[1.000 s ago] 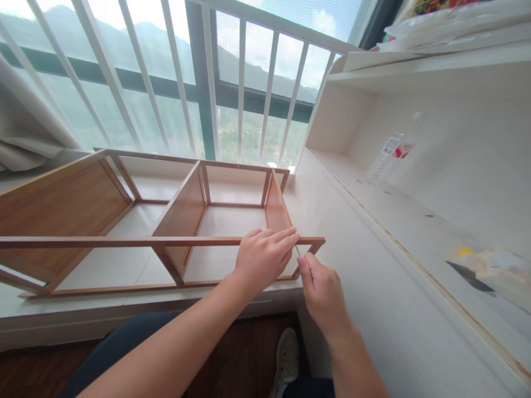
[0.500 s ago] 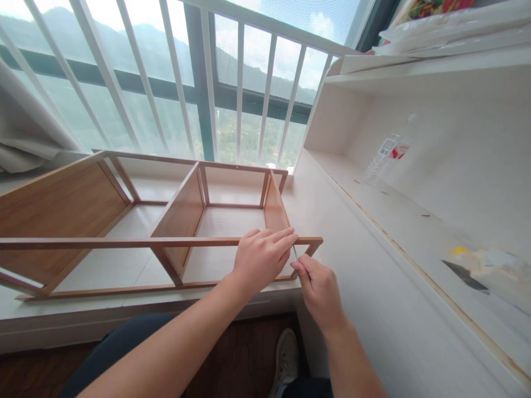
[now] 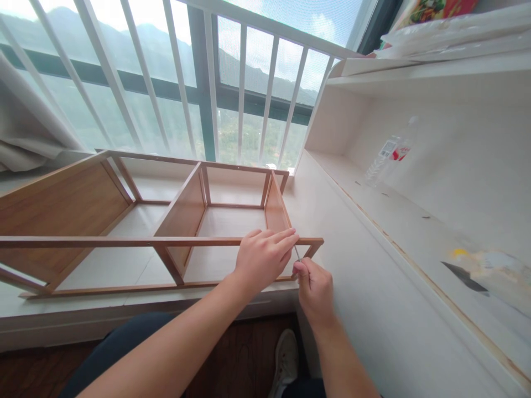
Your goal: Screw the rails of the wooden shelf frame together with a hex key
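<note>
Our left hand (image 3: 263,260) presses the wooden rack (image 3: 157,241) still mid-frame while our right hand (image 3: 315,287) pinches the thin metal tool (image 3: 297,253), so we should turn it slowly and straight.

The thin metal tool (image 3: 297,254) shows only a short shaft; its tip is hidden behind the left hand (image 3: 263,260) and its handle inside the closed right hand (image 3: 314,287). The light brown wooden shelf frame (image 3: 124,241) runs off the left edge. The clear plastic bottle's (image 3: 388,155) label is too small to read.
</note>
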### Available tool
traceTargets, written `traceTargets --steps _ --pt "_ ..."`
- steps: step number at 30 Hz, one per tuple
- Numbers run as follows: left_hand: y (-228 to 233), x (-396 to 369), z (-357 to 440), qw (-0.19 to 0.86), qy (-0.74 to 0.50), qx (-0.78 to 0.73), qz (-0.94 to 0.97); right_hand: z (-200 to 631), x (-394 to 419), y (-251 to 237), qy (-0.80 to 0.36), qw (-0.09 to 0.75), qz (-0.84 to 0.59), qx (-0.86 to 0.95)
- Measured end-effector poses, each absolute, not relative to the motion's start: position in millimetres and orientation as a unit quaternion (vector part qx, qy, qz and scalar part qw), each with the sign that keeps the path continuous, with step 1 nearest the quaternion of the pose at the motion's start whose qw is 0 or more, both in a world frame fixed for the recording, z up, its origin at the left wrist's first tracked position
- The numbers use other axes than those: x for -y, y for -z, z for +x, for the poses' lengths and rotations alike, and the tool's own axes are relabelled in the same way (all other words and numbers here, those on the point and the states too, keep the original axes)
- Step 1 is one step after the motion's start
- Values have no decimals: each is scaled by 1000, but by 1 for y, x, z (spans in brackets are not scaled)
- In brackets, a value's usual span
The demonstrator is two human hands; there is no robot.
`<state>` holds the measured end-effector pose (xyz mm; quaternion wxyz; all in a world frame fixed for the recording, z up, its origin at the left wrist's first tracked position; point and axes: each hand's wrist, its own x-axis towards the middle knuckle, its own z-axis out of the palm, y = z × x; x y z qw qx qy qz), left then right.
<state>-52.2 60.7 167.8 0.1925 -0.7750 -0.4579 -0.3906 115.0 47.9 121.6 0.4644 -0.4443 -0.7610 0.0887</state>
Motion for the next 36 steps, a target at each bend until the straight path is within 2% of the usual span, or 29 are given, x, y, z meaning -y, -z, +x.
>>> traceTargets --steps 10,15,18,21,29,36 --pt "-167 -61 -52 187 392 464 -772 90 -41 -113 -206 547 -463 666" --pt "-168 -61 -51 190 397 461 -771 73 -38 -104 -302 601 -474 569" --pt "-168 -61 -52 191 397 462 -770 70 -37 -103 -323 604 -470 557" --pt "-168 -60 -52 190 391 461 -774 78 -37 -107 -288 578 -469 602" --pt "-166 -60 -53 185 384 458 -780 103 -41 -116 -97 522 -463 710" --pt "-164 -60 -53 180 388 453 -782 106 -42 -112 -40 520 -438 732"
